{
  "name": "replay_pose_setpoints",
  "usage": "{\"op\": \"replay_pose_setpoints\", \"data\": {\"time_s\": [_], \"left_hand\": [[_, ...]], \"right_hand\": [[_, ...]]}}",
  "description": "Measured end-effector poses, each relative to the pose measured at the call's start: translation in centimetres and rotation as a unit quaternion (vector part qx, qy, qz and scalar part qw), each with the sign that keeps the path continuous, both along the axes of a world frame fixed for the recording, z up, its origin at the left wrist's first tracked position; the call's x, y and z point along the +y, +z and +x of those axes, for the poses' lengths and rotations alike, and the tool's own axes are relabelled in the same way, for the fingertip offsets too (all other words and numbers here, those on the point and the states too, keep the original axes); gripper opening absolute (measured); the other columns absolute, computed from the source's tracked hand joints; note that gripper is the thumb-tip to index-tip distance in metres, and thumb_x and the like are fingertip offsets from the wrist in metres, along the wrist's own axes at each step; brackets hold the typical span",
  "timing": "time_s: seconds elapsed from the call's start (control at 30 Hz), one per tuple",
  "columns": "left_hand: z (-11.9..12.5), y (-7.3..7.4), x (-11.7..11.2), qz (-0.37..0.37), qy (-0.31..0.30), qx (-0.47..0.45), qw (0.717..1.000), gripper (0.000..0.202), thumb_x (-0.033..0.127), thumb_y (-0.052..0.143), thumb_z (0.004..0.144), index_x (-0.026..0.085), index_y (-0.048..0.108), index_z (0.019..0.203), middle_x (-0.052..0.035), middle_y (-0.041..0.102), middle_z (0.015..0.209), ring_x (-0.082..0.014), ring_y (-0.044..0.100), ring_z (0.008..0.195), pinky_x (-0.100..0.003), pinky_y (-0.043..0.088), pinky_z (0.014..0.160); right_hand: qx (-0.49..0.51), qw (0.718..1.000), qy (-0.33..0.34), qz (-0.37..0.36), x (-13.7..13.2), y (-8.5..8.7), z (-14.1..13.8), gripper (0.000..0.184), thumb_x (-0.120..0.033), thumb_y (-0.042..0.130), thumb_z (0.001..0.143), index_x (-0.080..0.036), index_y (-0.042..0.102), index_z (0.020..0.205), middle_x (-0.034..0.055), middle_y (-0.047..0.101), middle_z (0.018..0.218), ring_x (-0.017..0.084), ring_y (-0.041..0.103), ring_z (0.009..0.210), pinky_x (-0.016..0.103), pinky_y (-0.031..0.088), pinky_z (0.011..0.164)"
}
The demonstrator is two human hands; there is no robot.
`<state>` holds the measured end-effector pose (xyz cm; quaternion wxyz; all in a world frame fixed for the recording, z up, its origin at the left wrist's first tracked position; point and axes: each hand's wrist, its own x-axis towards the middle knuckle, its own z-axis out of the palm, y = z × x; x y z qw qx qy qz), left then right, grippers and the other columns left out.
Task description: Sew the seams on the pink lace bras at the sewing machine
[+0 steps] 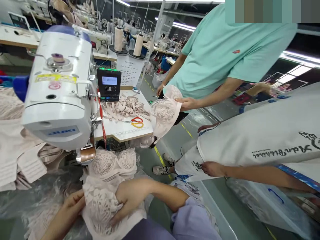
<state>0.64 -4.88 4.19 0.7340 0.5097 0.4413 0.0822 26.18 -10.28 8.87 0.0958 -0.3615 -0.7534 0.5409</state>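
Note:
A pale pink lace bra point(100, 203) lies across my lap in front of the sewing machine point(60, 83). On its left edge, my left hand point(75, 203) pinches the fabric between thumb and fingers. My right hand point(132, 196) bends over the same bra from the right, fingers curled onto the lace cup and gripping it. Just beyond, under the machine's arm, sits a second lace bra point(117, 163) with its cups facing up. Its lower part is overlapped by the one I hold.
Fabric strips point(127, 106) and red-and-yellow scissors point(136, 122) lie on the machine table point(135, 133). A control screen point(109, 85) stands behind. Stacked pink pieces point(20, 150) are at left. A person in a green shirt point(220, 56) holds another bra point(165, 113); a person in white point(262, 133) stands right.

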Motion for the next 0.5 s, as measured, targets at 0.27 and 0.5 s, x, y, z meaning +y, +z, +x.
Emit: {"op": "replay_pose_setpoints", "data": {"time_s": [0.27, 0.5], "left_hand": [[3.8, 1.4, -0.2, 0.323, -0.097, 0.053, 0.940, 0.042, 0.061, 0.054, 0.087, 0.025, 0.070, 0.074, -0.0051, 0.070, 0.073, -0.0261, 0.066, 0.072, -0.030, 0.050, 0.066], [4.3, 1.0, -1.8, 0.326, -0.090, 0.052, 0.940, 0.049, 0.059, 0.053, 0.089, 0.020, 0.060, 0.061, -0.0001, 0.053, 0.056, -0.0145, 0.050, 0.054, -0.027, 0.035, 0.051]], "right_hand": [[-0.030, 0.958, -0.236, 0.163, 0.1, -0.3, 3.4, 0.099, -0.064, 0.078, 0.070, -0.024, 0.039, 0.153, 0.0129, 0.047, 0.152, 0.029, 0.046, 0.138, 0.039, 0.035, 0.115], [0.004, 0.989, -0.138, 0.055, 1.2, -8.6, -1.0, 0.039, -0.067, 0.065, 0.078, -0.038, 0.074, 0.102, -0.0016, 0.074, 0.091, 0.029, 0.071, 0.087, 0.040, 0.056, 0.080]]}}
